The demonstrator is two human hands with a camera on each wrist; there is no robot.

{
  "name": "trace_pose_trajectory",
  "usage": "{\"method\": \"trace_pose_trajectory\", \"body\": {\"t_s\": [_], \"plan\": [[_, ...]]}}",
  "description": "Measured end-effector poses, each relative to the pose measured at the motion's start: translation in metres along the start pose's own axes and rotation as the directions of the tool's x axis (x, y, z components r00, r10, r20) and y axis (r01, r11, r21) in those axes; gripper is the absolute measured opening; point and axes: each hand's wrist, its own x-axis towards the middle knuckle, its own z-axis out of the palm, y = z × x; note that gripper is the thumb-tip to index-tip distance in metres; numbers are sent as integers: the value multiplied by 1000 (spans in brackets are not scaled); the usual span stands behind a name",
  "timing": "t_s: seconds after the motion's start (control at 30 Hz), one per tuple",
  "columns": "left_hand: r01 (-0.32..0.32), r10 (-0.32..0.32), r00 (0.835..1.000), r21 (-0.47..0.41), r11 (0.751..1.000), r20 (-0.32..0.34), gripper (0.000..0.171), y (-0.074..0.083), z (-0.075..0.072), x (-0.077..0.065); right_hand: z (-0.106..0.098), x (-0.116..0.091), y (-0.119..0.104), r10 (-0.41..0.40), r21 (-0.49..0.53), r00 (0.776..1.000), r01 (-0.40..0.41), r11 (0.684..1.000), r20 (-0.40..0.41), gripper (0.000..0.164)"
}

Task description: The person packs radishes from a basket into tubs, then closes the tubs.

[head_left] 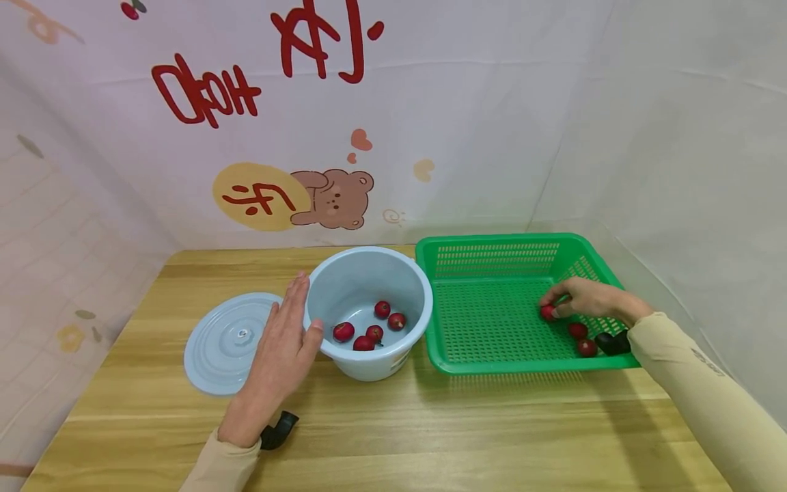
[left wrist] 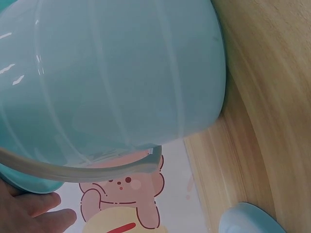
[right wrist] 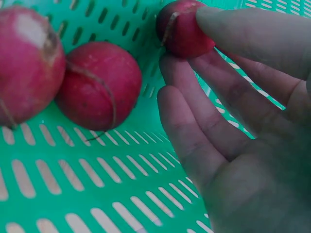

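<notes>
Inside the green basket (head_left: 479,369), my right hand (head_left: 584,298) pinches a red radish (head_left: 547,313) between thumb and fingers. Two more radishes (head_left: 578,331) lie in the basket by my wrist; the right wrist view shows them large, with thin roots. My left hand (head_left: 283,348) touches the left rim of a light blue bucket (head_left: 369,369), fingers straight and thumb at the near rim. Several radishes (head_left: 343,332) lie on the bucket's floor. In the left wrist view the bucket wall (left wrist: 121,73) and its handle (left wrist: 97,171) fill much of the picture, with some fingers (left wrist: 39,213) at the rim.
A light blue lid (head_left: 224,345) lies on the wooden table (head_left: 369,437) left of the bucket, partly behind my left hand. The basket stands close to the bucket's right side. A white printed cloth (head_left: 461,102) hangs behind the table and along its sides.
</notes>
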Motion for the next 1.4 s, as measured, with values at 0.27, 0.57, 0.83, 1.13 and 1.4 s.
{"method": "trace_pose_trajectory", "body": {"t_s": [0.27,0.57,0.83,1.13,1.4], "plan": [[1,-1,1000,1,1000,13,67,2,-3,2,1,-2,3,-20,1,1000,20,1000,-13,37],[-4,4,1000,13,1000,4,68,1,-3,1,0,-5,0,-29,36,999,31,999,-37,40],[7,-7,1000,2,1000,4,68,2,-4,1,-5,-15,-10,-74,-15,989,73,997,-128,36],[10,-10,1000,1,1000,4,68,2,-4,0,-18,-35,-45,-108,-67,955,93,993,-275,32],[11,-11,1000,0,1000,2,68,2,-3,1,-16,-53,-75,-107,-60,937,93,994,-333,38]]}}
